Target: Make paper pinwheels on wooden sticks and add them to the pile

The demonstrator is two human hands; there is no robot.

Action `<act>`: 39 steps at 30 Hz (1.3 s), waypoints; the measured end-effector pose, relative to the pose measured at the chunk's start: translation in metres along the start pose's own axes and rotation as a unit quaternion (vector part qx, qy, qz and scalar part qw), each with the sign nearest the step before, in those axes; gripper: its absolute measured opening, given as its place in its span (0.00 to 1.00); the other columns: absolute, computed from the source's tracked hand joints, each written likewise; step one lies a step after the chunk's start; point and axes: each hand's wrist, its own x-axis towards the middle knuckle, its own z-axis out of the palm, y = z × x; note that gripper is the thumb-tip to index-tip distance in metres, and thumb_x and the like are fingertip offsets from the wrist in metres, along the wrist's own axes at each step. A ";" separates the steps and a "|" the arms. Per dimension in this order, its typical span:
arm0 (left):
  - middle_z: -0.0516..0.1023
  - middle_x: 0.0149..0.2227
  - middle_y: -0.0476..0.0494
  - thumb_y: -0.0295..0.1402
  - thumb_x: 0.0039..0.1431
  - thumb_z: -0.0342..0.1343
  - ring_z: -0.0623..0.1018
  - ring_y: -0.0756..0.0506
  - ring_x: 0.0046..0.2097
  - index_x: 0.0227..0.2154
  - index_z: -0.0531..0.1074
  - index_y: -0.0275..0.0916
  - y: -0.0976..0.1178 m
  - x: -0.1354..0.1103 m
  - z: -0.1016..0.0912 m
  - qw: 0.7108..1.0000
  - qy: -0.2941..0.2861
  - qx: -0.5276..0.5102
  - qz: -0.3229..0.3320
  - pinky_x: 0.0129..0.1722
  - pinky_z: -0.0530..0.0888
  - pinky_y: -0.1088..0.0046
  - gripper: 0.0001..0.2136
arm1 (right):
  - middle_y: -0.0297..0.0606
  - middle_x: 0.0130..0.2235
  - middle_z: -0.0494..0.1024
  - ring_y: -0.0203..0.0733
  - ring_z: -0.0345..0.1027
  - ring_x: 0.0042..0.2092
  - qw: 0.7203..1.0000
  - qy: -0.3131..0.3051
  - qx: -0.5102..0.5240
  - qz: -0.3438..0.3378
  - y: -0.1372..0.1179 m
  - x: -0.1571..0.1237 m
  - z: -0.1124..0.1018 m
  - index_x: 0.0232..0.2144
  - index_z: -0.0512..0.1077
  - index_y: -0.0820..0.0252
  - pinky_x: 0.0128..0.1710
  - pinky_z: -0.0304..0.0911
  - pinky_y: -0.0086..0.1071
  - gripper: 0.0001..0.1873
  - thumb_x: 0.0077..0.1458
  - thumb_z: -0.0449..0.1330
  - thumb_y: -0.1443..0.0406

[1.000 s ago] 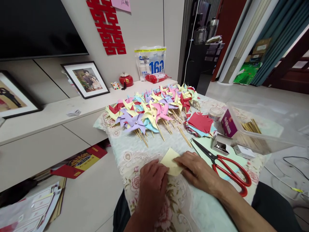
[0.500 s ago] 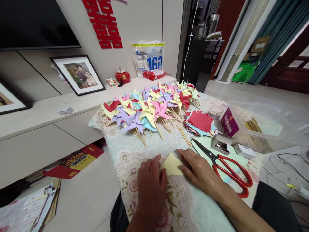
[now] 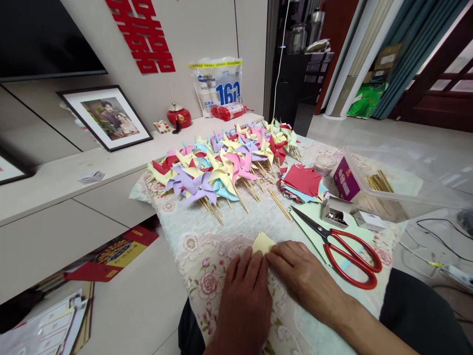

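Note:
A small piece of pale yellow paper (image 3: 262, 242) lies on the flowered tablecloth in front of me, its far corner pointing away. My left hand (image 3: 244, 301) presses its fingertips, held close together, onto the near part of the paper. Against the paper's right edge, my right hand (image 3: 305, 272) has its fingers closed together, the tips almost touching the left ones. Both hands hide the near part of the paper. To the right of my right hand, large scissors (image 3: 342, 254) with red handles lie partly spread on green sheets (image 3: 308, 228).
Many coloured paper pinwheels (image 3: 207, 180) on sticks cover the table's far part. Right of them lie cut paper pieces (image 3: 303, 180), loose sticks (image 3: 280, 204), a small box of metal pins (image 3: 335, 215), a white box (image 3: 369, 221) and a clear bin (image 3: 395, 197) holding sticks.
My left hand has moved right and onto the yellow paper. My right hand has shifted slightly down, its fingers now closer together. More of the paper is covered; the view has turned slightly right.

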 end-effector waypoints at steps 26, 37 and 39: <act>0.83 0.47 0.34 0.27 0.62 0.53 0.78 0.33 0.52 0.45 0.77 0.31 0.005 -0.006 -0.004 0.999 0.009 0.014 -0.028 0.56 0.66 0.50 0.12 | 0.46 0.42 0.78 0.49 0.73 0.44 0.983 0.102 0.060 0.141 0.014 -0.016 0.003 0.53 0.70 0.57 0.43 0.72 0.44 0.15 0.66 0.51 0.69; 0.80 0.37 0.42 0.23 0.60 0.55 0.79 0.44 0.38 0.41 0.75 0.40 0.015 -0.012 -0.017 0.974 0.088 -0.164 -0.129 0.39 0.77 0.68 0.09 | 0.35 0.33 0.76 0.42 0.70 0.34 0.937 0.099 0.233 0.241 0.017 -0.012 0.009 0.55 0.72 0.57 0.36 0.68 0.35 0.22 0.58 0.61 0.63; 0.79 0.33 0.44 0.29 0.62 0.54 0.78 0.47 0.33 0.37 0.75 0.42 0.025 -0.019 -0.013 0.914 0.072 -0.300 -0.263 0.30 0.76 0.73 0.05 | 0.31 0.28 0.72 0.38 0.66 0.29 0.902 0.121 0.319 0.264 0.018 -0.013 0.008 0.53 0.74 0.57 0.31 0.65 0.31 0.21 0.57 0.63 0.59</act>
